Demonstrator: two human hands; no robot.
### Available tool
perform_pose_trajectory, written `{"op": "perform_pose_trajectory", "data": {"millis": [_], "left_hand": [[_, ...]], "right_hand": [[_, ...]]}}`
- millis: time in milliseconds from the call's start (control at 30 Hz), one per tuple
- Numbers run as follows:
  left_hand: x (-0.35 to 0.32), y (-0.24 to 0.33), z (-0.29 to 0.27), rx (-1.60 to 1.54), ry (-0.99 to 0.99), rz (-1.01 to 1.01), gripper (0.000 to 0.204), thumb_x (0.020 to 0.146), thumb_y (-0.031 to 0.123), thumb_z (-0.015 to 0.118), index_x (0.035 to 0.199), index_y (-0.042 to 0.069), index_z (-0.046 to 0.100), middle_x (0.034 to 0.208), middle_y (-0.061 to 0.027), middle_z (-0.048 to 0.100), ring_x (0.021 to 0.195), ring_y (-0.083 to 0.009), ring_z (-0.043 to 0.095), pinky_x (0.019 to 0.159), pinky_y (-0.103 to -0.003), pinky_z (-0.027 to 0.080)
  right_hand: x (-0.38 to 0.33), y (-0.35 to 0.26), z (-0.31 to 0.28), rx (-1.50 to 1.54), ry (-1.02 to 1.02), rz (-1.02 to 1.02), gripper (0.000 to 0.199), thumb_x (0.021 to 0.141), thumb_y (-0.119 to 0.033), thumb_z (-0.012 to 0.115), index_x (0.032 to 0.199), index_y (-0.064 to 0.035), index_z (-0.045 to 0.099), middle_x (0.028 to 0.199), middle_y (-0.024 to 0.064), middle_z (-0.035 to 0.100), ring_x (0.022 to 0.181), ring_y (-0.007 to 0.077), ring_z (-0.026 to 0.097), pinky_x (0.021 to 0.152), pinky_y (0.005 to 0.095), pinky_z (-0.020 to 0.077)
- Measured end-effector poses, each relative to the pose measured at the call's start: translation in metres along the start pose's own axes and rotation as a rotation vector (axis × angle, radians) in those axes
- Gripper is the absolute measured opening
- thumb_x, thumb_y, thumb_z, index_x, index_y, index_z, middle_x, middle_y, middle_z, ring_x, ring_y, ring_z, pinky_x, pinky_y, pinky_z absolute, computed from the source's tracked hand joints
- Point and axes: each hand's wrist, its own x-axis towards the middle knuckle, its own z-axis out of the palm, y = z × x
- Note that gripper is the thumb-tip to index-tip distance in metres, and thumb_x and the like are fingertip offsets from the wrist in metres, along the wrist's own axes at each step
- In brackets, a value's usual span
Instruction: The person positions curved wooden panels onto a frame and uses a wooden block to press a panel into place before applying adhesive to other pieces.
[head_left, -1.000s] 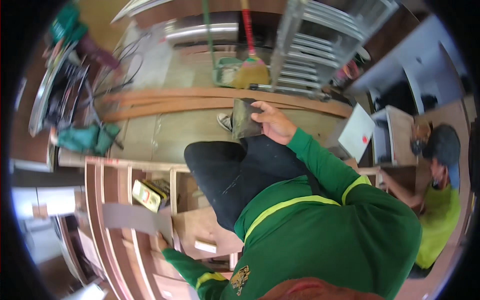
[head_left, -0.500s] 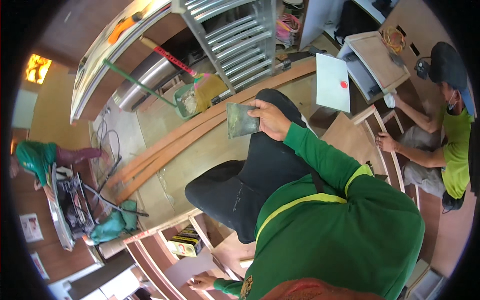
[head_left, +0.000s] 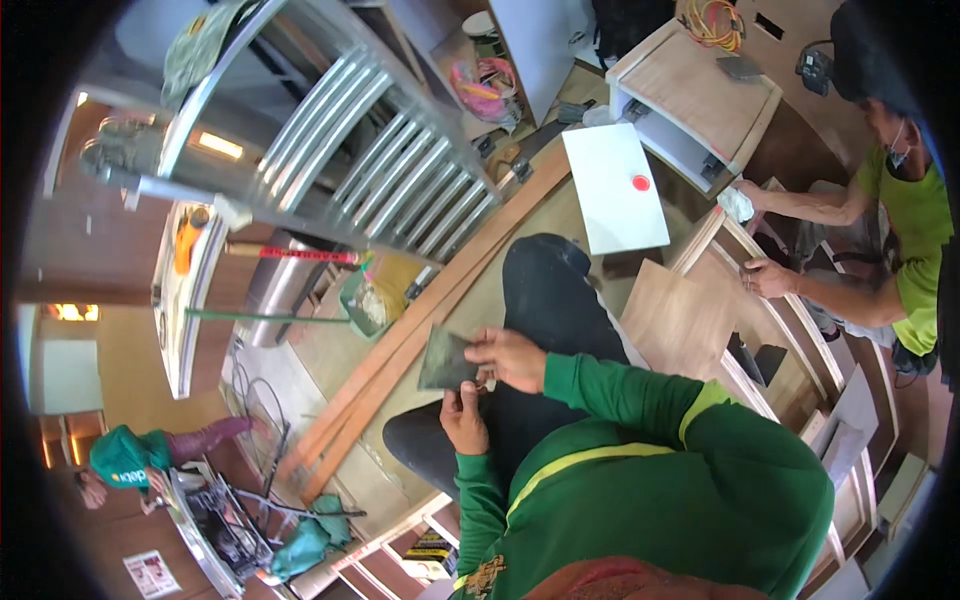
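Note:
A dark grey-green square sheet [head_left: 442, 360] is held over my lap. My right hand [head_left: 508, 360] grips its right edge, thumb and fingers closed on it. My left hand [head_left: 466, 420] is raised to the lower right corner, its fingertips closed against the sheet just below the right hand. Both fingertip areas are partly blurred, and the underside of the sheet is hidden.
Long wooden planks [head_left: 440, 290] cross the floor ahead. An aluminium ladder [head_left: 370, 140] stands beyond. A white panel [head_left: 615, 190] leans by a wooden cabinet [head_left: 690, 75]. At right a co-worker [head_left: 900, 240] holds a white cloth [head_left: 735, 203] beside a wooden frame [head_left: 800, 330].
My left hand has come up from the wooden frame at lower left to the sheet. My right hand has brought the sheet down and nearer. The view has turned.

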Motion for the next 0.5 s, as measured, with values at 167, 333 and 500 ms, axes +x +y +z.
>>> {"op": "perform_pose_trajectory", "data": {"millis": [167,333,500], "left_hand": [[0.018,-0.006,0.023,-0.177,0.096,-0.135,0.022,0.099,0.021,0.067,0.106,-0.001,0.066,0.099,-0.0057,0.071,0.086,-0.0128,0.067,0.075,-0.025,0.052],[0.026,0.0,0.008,-0.105,0.116,-0.139,0.019,0.1,0.019,0.066,0.105,0.001,0.066,0.094,-0.0047,0.069,0.079,-0.0127,0.065,0.071,-0.026,0.052],[0.036,0.007,-0.037,0.067,0.249,-0.049,0.021,0.097,0.02,0.07,0.097,-0.001,0.067,0.086,-0.007,0.07,0.075,-0.0134,0.066,0.069,-0.026,0.054]], "right_hand": [[0.006,-0.005,-0.014,-0.066,0.023,-0.014,0.015,0.094,-0.013,0.068,0.105,-0.0075,0.059,0.096,0.0031,0.062,0.085,0.0144,0.06,0.07,0.03,0.0521],[0.006,-0.007,-0.014,-0.14,-0.03,-0.023,0.025,0.094,-0.015,0.07,0.114,-0.0068,0.058,0.096,0.0019,0.064,0.083,0.011,0.06,0.071,0.0254,0.0482],[0.005,-0.009,-0.015,-0.326,0.059,0.008,0.047,0.095,-0.022,0.069,0.136,-0.0076,0.05,0.109,0.0001,0.062,0.1,0.0088,0.057,0.081,0.0265,0.0469]]}}
